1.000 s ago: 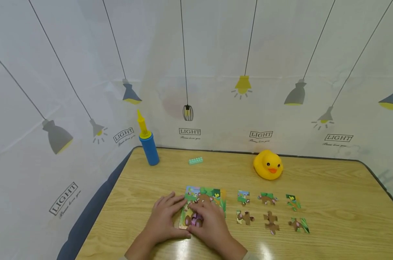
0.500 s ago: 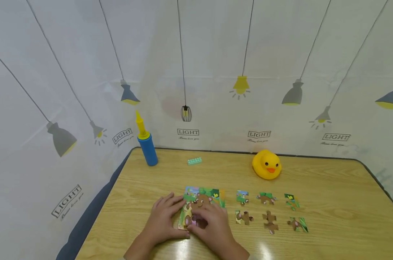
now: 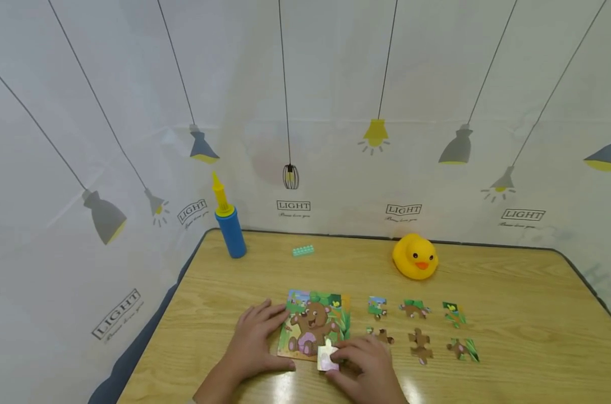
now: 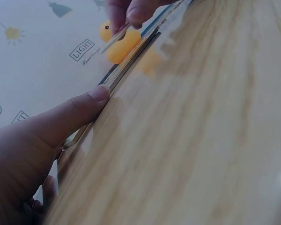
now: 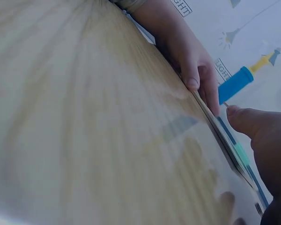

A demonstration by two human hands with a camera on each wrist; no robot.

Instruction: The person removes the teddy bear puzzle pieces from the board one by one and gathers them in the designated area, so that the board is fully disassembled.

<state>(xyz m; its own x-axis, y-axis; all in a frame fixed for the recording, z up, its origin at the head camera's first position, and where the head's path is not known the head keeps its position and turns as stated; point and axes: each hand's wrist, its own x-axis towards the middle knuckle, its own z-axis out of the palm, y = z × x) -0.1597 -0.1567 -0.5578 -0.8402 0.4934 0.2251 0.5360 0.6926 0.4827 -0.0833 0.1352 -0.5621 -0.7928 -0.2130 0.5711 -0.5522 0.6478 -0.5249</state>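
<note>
A puzzle board [image 3: 315, 314] with a brown bear picture lies flat on the table in the head view. My left hand [image 3: 252, 339] rests at its left side, fingers spread along the edge. The thumb [image 4: 97, 95] touches the board's near edge in the left wrist view. My right hand [image 3: 368, 365] pinches a puzzle piece [image 3: 327, 360] between thumb and fingers, over the board's near right corner. Glare makes that piece look pale; a tab points away from me. Edge-on, the piece [image 4: 113, 40] shows as a thin strip above the board.
Several loose puzzle pieces [image 3: 420, 345] lie in two rows right of the board. Behind stand a yellow rubber duck [image 3: 415, 258] and a blue hand pump [image 3: 232, 233] with yellow top. A mint toy brick [image 3: 303, 250] lies between them, near a lamp-printed curtain [image 3: 335, 168].
My right hand has moved from over the board to its near right corner, bringing a puzzle piece into sight and uncovering the bear picture. My left hand stays in place.
</note>
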